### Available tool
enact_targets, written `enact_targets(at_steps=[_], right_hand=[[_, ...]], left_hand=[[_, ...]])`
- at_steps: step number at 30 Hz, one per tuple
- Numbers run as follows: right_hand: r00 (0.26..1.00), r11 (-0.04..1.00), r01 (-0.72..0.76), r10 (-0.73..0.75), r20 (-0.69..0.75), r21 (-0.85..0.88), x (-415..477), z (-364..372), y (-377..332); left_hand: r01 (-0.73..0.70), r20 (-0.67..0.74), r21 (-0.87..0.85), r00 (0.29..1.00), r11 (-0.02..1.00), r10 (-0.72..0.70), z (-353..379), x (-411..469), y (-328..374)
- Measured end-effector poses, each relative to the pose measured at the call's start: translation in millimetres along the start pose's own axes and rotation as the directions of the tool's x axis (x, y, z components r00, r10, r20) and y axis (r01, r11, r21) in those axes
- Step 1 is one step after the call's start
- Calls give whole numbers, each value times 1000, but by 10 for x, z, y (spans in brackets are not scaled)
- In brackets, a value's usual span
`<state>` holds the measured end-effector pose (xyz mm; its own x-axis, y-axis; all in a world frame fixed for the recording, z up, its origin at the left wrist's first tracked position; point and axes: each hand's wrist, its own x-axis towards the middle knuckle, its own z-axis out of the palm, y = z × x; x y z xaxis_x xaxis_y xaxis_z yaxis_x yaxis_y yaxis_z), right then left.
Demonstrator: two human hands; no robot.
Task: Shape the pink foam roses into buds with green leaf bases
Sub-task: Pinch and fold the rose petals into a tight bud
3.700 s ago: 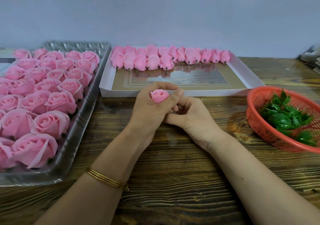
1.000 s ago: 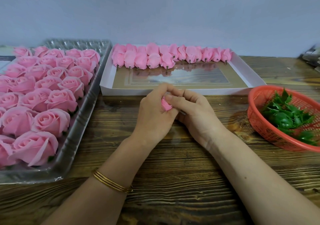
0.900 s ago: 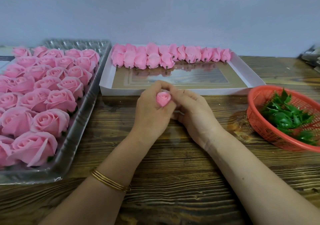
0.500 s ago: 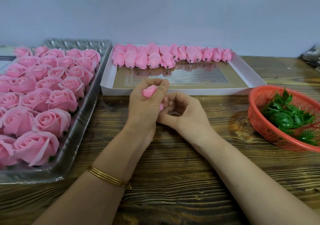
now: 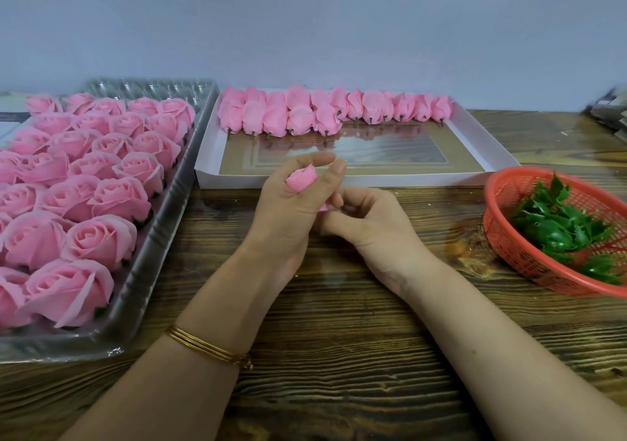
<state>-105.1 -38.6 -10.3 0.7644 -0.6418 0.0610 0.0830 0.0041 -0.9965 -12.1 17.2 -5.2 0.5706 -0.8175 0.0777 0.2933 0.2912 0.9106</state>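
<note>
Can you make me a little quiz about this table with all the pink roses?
1. What fills the plastic tray?
2. True or false: the red basket holds green leaf bases.
3. Where do the finished buds lie? A the white box, B the red basket, C the plastic tray.
Key: 1 open pink roses; 2 true; 3 A.

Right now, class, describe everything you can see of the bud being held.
The bud is a tightly rolled pink cone, foam-like, its tip tilted up and right. The left hand grips it, thumb and fingers curled round, hiding its lower half. The right hand pinches a pink bit at its base. No leaf base shows.
</note>
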Motion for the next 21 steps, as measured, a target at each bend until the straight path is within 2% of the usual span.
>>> enact_targets(at_steps=[3, 7, 13, 18, 21], right_hand=[[998, 995, -45, 42, 36, 94, 12, -13, -11], [1000, 996, 17, -18, -10, -87, -8, 39, -6], [988, 972, 103, -125, -95, -210, -23, 60, 4], [992, 984, 105, -113, -49, -142, -29, 37, -15], [1000, 999, 20, -20, -12, -26, -10, 13, -21]], left_hand=[[0, -9, 5, 1000, 1000, 0, -4, 2, 3], [14, -89, -36, 996, 999, -17, -10, 10, -8], [7, -72, -41, 997, 999, -10, 5, 5, -16], [2, -37, -18, 999, 1000, -2, -5, 16, -21], [1, 19, -16, 1000, 1000, -1, -18, 16, -3]])
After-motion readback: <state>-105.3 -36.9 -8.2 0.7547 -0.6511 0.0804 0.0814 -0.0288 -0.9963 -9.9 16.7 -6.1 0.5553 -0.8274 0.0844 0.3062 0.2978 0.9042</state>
